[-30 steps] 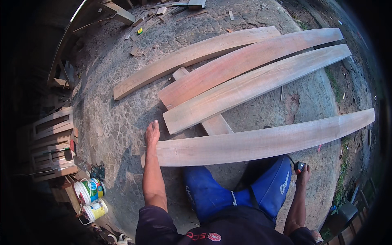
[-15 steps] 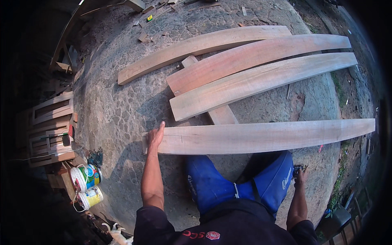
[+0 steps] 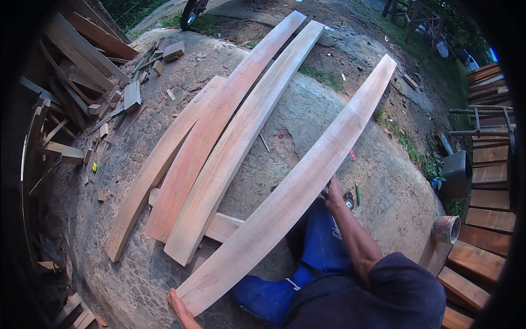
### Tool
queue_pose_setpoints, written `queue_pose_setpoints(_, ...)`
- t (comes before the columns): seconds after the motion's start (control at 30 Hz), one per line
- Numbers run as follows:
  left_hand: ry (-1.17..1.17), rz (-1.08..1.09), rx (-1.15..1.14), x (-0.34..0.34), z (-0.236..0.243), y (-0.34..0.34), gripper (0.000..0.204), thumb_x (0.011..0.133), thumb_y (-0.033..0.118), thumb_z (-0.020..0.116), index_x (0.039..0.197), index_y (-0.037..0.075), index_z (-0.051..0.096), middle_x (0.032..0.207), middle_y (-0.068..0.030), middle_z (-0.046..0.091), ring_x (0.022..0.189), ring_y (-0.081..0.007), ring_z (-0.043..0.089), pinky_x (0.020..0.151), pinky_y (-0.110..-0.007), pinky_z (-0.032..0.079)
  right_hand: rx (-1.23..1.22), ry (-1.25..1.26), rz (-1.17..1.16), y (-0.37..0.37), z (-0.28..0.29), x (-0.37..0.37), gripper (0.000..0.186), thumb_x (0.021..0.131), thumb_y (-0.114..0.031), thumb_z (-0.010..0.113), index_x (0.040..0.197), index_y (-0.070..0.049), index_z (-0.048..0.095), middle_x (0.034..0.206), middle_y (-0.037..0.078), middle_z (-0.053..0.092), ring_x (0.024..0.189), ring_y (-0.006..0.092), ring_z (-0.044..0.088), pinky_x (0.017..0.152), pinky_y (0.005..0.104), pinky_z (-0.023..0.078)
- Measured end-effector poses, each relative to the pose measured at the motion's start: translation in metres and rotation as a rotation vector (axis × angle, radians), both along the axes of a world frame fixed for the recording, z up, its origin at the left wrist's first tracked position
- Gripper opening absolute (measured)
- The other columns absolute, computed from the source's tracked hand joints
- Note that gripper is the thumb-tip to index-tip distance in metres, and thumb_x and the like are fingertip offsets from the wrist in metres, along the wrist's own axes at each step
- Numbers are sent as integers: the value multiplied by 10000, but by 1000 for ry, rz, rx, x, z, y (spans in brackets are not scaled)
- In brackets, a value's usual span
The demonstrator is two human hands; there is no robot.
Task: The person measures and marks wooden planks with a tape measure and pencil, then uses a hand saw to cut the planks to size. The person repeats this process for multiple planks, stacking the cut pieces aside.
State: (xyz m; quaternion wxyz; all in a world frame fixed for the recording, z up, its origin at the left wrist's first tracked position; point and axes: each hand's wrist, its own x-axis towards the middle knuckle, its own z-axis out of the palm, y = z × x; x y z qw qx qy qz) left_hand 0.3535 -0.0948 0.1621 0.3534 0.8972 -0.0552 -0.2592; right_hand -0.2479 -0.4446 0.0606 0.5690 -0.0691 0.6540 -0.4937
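My left hand point(image 3: 181, 307) grips the near end of a long pale plank point(image 3: 307, 181) lying diagonally before me. My right hand point(image 3: 333, 194) is closed beside that plank's right edge; what it holds is hard to make out. A black-and-silver tape measure point(image 3: 348, 200) shows just behind it, with a green pencil point(image 3: 357, 193) farther right. To the left, a pinkish plank point(image 3: 213, 129), a second pale plank point(image 3: 235, 156) and a browner plank point(image 3: 134, 211) lie side by side, with a short board point(image 3: 222, 230) partly beneath them. My blue-clad legs are under the diagonal plank.
Offcuts point(image 3: 131, 96) and leaning boards point(image 3: 87, 49) crowd the left. On the right are a paint can point(image 3: 445, 230), a dark container point(image 3: 456, 175) and stacked boards point(image 3: 482, 214). A wheel point(image 3: 189, 12) stands at the top, near grass and dirt along the concrete's edge.
The view has swung right, so the planks now run steeply away from me. My right hand has moved up to the plank's edge; my left hand stays at its near end.
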Motion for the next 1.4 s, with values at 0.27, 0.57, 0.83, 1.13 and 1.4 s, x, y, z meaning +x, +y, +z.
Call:
queue_pose_setpoints(0.27, -3, -55, -416, -55, 55, 18, 367, 935, 314, 525, 1150, 48, 660, 1078, -98, 652, 996, -226, 602, 918, -385, 478, -148, 10, -162, -6, 14, 25, 779, 1101, -610, 278, 1585, -2, 327, 1583, 207, 432, 1436, 360, 459, 1215, 488, 369)
queue_pose_setpoints(0.57, -253, -213, -691, -126, 38, -67, 330, 924, 275, 520, 1097, 7, 605, 1084, -112, 617, 1018, -204, 573, 960, -356, 449, -259, -201, -165, -91, 4, -27, 670, 1016, -556, 454, 1475, -71, 507, 1436, 153, 573, 1284, 356, 569, 1079, 526, 478)
queue_pose_setpoints(0.83, -300, -490, -615, -165, 16, -58, 367, 1074, 272, 444, 1348, 30, 482, 1358, -174, 575, 1289, -276, 534, 1141, -435, 378, -546, -116, -105, -97, 2, -65, 592, 1069, -442, 476, 1500, -37, 483, 1389, 150, 608, 1170, 334, 649, 953, 526, 572)
queue_pose_setpoints(1.13, -490, -1052, 216, -126, 46, -83, 939, 724, 612, 856, 1366, 5, 537, 1531, -223, 504, 1442, -400, 446, 1196, -495, 363, -256, 375, 65, -72, 27, -42, 687, 969, -281, 774, 1464, 22, 408, 1424, 181, 568, 1254, 285, 595, 1003, 433, 527)
queue_pose_setpoints(1.4, -709, -1287, 255, -150, 51, -106, 666, 660, 311, 926, 1182, 76, 586, 1110, -146, 682, 1051, -378, 660, 871, -517, 552, -270, 597, 22, -70, 11, -44, 975, 920, -392, 755, 1604, -20, 167, 1445, 278, 533, 1334, 384, 558, 1119, 440, 431)
